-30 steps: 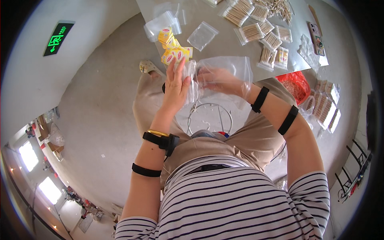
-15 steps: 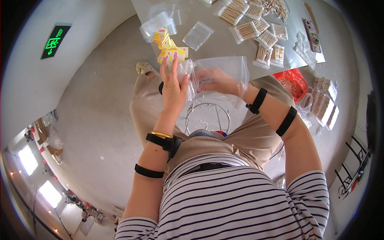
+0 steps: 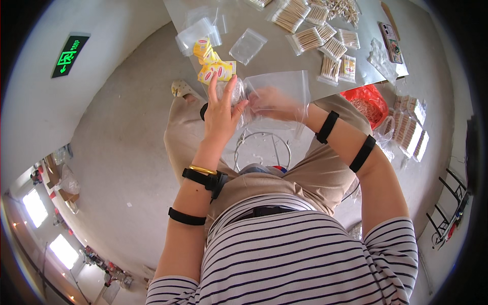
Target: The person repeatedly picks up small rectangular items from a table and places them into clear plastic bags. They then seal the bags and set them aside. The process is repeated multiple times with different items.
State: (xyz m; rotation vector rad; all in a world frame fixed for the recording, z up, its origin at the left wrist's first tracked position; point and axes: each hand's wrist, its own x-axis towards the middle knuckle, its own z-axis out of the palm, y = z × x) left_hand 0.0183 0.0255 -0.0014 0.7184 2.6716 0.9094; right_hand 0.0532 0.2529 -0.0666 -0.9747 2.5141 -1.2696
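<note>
The left hand (image 3: 221, 113) lies with fingers stretched out and thumb apart against a crumpled bundle (image 3: 239, 90) of clear plastic, its fingertips close to the yellow cards (image 3: 219, 70) at the table's (image 3: 284, 63) near-left corner; whether it grips the plastic, I cannot tell. The right hand (image 3: 277, 104) shows blurred through a clear bag (image 3: 292, 84), fingers toward the bundle (whether the hand is inside the bag or behind it, the film does not make plain), and I cannot tell how firmly those fingers close. The bag spreads from the bundle toward the right wrist, at the table's near edge and above the lap. Beyond the cards, a heap of clear sleeves (image 3: 198, 34) lies by the left edge of the table, with a flat pouch (image 3: 248, 47) to its right. Farther right are several packs (image 3: 308, 40) of swabs, one with a yellow card inside, and loose swabs (image 3: 343, 11) at the far side. A phone (image 3: 390, 43) lies near the right edge beside crumpled film (image 3: 381, 58). Below, on the floor, a red sack (image 3: 377, 104) stands near stacked packages (image 3: 406, 129).
</note>
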